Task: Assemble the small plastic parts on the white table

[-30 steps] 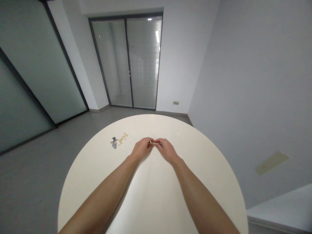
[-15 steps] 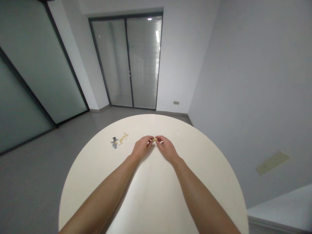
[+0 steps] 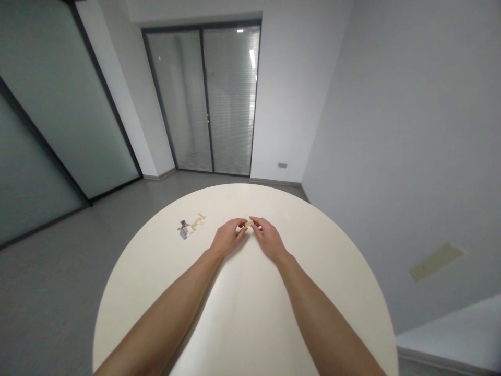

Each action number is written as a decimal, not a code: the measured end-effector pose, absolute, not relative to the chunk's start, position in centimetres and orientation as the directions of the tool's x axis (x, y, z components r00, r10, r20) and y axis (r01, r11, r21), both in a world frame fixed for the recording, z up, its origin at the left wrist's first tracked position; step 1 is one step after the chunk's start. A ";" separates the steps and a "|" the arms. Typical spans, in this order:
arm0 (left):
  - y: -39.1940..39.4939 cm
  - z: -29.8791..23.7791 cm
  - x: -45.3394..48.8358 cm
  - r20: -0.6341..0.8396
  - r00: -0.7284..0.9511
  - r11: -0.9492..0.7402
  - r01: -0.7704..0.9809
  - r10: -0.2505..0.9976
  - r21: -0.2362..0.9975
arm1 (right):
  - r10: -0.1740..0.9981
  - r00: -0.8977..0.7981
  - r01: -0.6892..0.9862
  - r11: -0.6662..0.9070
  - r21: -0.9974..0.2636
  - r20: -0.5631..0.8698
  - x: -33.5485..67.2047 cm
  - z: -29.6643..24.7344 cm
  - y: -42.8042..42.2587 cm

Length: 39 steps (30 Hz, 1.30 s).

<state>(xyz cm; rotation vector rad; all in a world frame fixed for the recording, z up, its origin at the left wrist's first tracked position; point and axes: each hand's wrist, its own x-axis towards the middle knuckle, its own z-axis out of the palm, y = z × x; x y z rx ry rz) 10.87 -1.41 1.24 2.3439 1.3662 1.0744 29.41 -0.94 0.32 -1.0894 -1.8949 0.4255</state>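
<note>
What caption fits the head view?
Left hand and right hand hold a small yellowish piece between them over a white table, with other small pieces lying to the left.

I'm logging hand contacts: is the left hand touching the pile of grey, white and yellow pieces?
Apart: the head view plainly shows white tabletop between the left hand and the pile, which lies off to its left.

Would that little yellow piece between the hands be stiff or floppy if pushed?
The yellow piece is probably stiff: no sag shows between left hand and right hand. Likely light, being so small. Its blocky outline suggests little rolling.
</note>
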 end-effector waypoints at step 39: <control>-1.3 1.0 10.9 0.506 0.292 -0.541 0.702 0.812 0.463 | 0.829 -0.197 0.513 0.541 -0.666 0.523 29.3 0.3 -0.9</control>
